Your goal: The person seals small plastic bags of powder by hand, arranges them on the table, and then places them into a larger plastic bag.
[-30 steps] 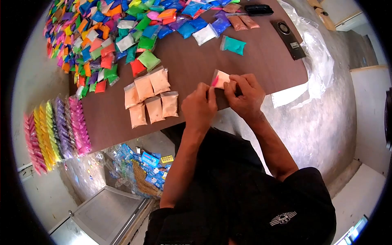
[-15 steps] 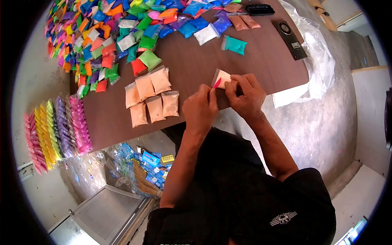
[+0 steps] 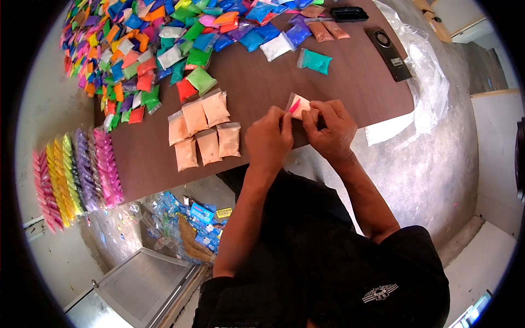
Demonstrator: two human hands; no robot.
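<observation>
A small clear packet with peach-coloured filling point(image 3: 300, 113) is held over the front edge of the brown table. My left hand point(image 3: 269, 134) is closed, thumb and finger pinching at the packet's left edge. On the other side my right hand point(image 3: 331, 128) grips it with thumb and bent fingers, covering its right part. A slim bright pink stick point(image 3: 295, 105) shows at the packet's upper left, slanted, just beyond my left fingertips. To the left of my hands, several similar peach packets point(image 3: 208, 145) lie in two rows.
A large heap of coloured packets point(image 3: 158, 44) covers the far left. A teal packet point(image 3: 315, 61), a black phone-like object point(image 3: 388, 53) and a black tray point(image 3: 349, 13) lie farther back. Strips of coloured packets point(image 3: 82, 169) hang at the left edge; a broom point(image 3: 191, 240) is below.
The pink stick has moved up and away from my left fingertips, further over the packet. Both hands stay in nearly the same place.
</observation>
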